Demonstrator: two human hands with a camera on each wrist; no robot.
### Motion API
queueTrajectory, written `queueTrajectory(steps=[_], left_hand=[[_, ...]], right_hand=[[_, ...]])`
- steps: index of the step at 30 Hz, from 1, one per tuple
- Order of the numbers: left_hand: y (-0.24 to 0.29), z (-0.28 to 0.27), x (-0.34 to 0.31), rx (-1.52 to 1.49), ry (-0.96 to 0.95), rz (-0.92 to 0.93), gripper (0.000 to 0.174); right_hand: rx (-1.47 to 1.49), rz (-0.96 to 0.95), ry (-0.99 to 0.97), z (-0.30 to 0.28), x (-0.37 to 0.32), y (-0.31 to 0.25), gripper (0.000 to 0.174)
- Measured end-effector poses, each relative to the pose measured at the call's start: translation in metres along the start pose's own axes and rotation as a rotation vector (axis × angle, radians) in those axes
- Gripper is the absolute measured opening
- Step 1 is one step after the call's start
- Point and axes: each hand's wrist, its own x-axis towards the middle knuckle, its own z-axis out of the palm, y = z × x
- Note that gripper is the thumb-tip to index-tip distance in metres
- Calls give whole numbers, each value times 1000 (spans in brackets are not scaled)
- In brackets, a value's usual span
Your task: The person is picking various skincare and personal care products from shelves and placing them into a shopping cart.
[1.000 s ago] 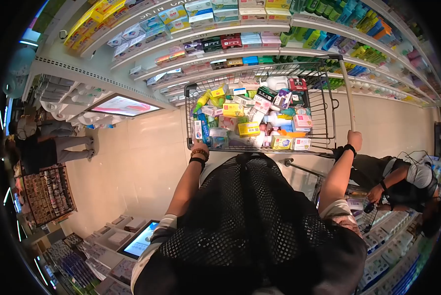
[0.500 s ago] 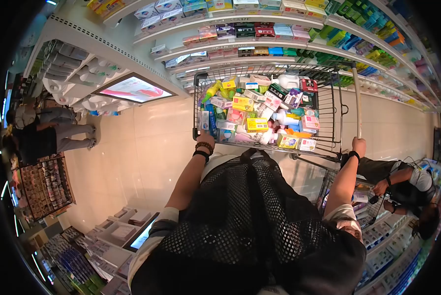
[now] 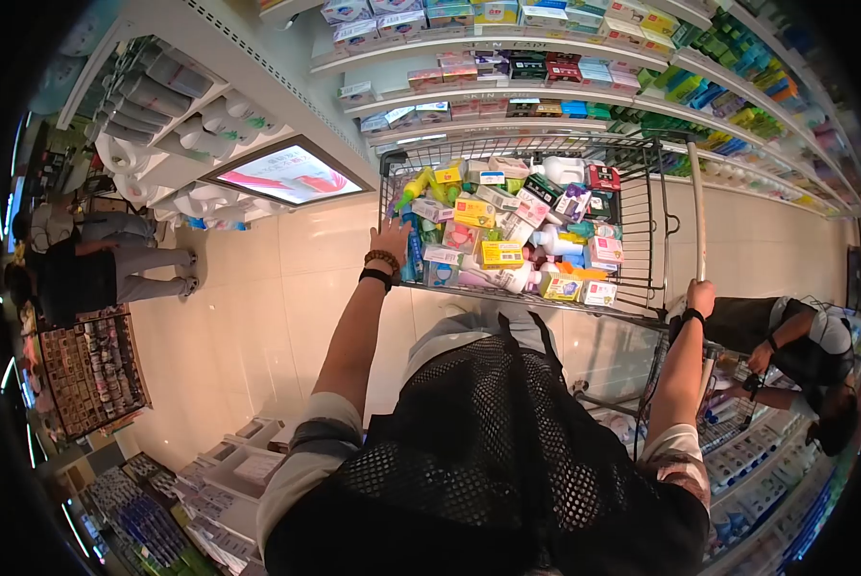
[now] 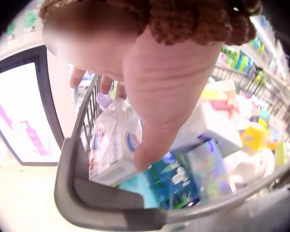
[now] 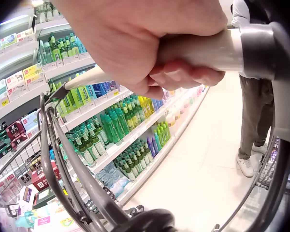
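Your right hand (image 3: 701,294) clamps the handle (image 5: 208,52) of the shopping cart (image 4: 77,208).
Your left hand (image 3: 388,242), fingers spread apart, hovers over a white box (image 4: 106,150) inside.

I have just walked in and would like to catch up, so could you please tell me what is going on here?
In a shop aisle, a person's right hand grips the pale handle of a cart piled with boxes and bottles. The left hand is over one corner of the cart, about a white box; whether it grips the box is unclear. Stocked shelves run along the cart's far side, and another person stands to the right.
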Motion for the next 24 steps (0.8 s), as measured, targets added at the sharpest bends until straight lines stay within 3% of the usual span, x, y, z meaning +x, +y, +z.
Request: queueTrajectory(steps=[3, 8, 11, 12, 14, 15, 16, 17, 18, 20, 21, 22, 24], left_hand=[[-18, 44, 16, 55, -113, -61, 90], [-33, -43, -24, 1, -158, -3, 91], [-44, -57, -38, -511, 256, -153, 79], [-45, -75, -45, -694, 241, -214, 69], [-51, -50, -36, -954, 447, -269, 48], [-50, -68, -44, -954, 456, -275, 48], [-45, -102, -59, -1493, 200, -386, 45], [-37, -134, -70, -2015, -106, -481, 49], [-25, -152, -74, -2021, -98, -479, 49], [1, -176, -88, -1771, 112, -404, 54], [3, -195, -99, -1698, 54, -320, 44], [10, -217, -111, -1700, 50, -318, 44], [25, -267, -131, -1627, 134, -66, 34]], right_hand=[[13, -27, 24, -4, -19, -11, 34], [18, -9, 44, -13, -51, -41, 31], [17, -18, 27, -10, -52, -47, 32], [26, -24, 33, -8, -50, -49, 32], [70, -32, -33, 7, -34, -44, 35], [147, -19, -240, 30, -4, -29, 47], [152, -26, -237, 8, -57, -32, 47], [95, -79, 8, -29, -79, -63, 48], [36, -130, 256, -72, -113, -124, 50], [467, -525, 365, -81, -140, -165, 44], [839, -637, 105, -97, -177, -199, 35], [975, -652, -314, -127, -217, -230, 36], [1263, -925, -945, -156, -281, -272, 43]])
